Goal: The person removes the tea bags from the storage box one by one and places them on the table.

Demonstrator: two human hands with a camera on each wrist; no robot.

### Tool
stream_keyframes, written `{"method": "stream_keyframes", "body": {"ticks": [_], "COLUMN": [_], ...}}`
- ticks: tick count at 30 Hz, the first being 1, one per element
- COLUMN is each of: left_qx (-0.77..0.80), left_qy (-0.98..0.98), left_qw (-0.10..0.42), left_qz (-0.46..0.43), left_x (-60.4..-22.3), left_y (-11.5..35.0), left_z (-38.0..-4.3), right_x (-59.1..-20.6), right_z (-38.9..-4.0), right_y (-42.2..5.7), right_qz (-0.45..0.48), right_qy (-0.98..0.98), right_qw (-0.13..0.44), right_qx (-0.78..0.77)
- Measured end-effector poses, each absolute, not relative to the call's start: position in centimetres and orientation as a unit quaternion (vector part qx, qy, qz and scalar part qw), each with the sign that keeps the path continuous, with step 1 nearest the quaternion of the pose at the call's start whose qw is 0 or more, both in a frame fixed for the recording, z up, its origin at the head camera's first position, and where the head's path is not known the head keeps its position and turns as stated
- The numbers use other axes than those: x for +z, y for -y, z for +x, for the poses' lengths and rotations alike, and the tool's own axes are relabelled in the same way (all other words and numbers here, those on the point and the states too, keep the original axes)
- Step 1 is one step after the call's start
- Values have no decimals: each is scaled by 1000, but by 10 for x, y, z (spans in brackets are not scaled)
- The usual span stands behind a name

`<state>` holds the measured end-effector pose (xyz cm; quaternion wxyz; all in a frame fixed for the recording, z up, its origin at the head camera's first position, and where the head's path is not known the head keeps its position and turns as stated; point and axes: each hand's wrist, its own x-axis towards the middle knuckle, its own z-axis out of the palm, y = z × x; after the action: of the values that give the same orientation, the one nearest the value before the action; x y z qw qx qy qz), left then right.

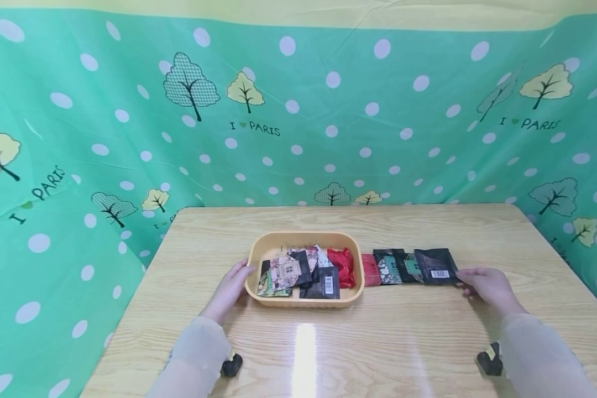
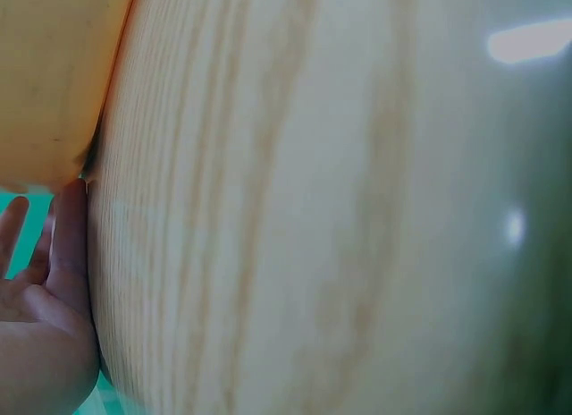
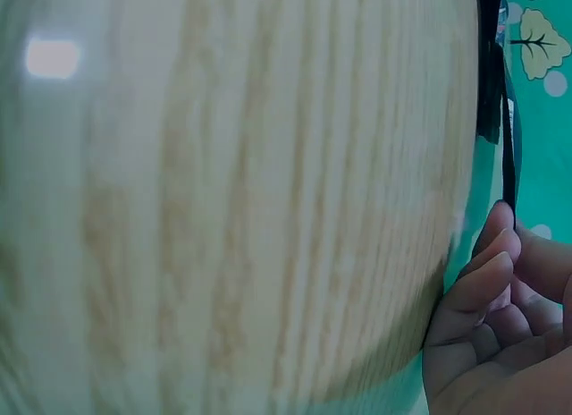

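Pinching with thumb and fingers, the grip of the right hand [image 1: 485, 284] holds the right edge of a black packet [image 1: 433, 266], which is right of centre in the lower half of the head frame. This packet shows a white barcode label, and its left side overlaps the next packet of a row. In the right wrist frame it is seen nearly edge-on, at the right side. Going leftward, the row has a dark packet with green label [image 1: 412, 268], a floral-front packet [image 1: 391, 268] and a red packet [image 1: 371, 270], which lies just beside the tray.

The left hand [image 1: 231, 287] has its fingers extended, and they touch the left side of the yellow tray [image 1: 305, 302], at lower centre of the frame. Inside is a heap: a pink patterned packet [image 1: 284, 271] at left, a second black one [image 1: 319, 284] in front, and a red wrapper [image 1: 342, 267] at right. Under everything is the pale wooden worktop [image 1: 378, 331]. Behind it hangs a green curtain [image 1: 278, 168] with white dots and printed trees.
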<state>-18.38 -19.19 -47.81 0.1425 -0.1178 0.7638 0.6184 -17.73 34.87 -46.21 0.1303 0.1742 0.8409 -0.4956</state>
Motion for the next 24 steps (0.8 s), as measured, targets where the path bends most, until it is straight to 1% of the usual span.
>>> {"method": "stream_keyframes", "body": {"ticks": [10,24], "left_qx": [615,609], "left_qy": [-766,-771], "left_qw": [142,140], "left_qz": [-119,-124], "left_x": [-477,-479], "left_y": [191,192], "left_z": [-183,-184], "right_x": [-468,-469], "right_z": [-177,-179], "right_y": [-348,-346], "right_qz": [185,212], "right_qy": [-846,-845], "right_qw": [117,118], "right_qx": [-486,-478]}}
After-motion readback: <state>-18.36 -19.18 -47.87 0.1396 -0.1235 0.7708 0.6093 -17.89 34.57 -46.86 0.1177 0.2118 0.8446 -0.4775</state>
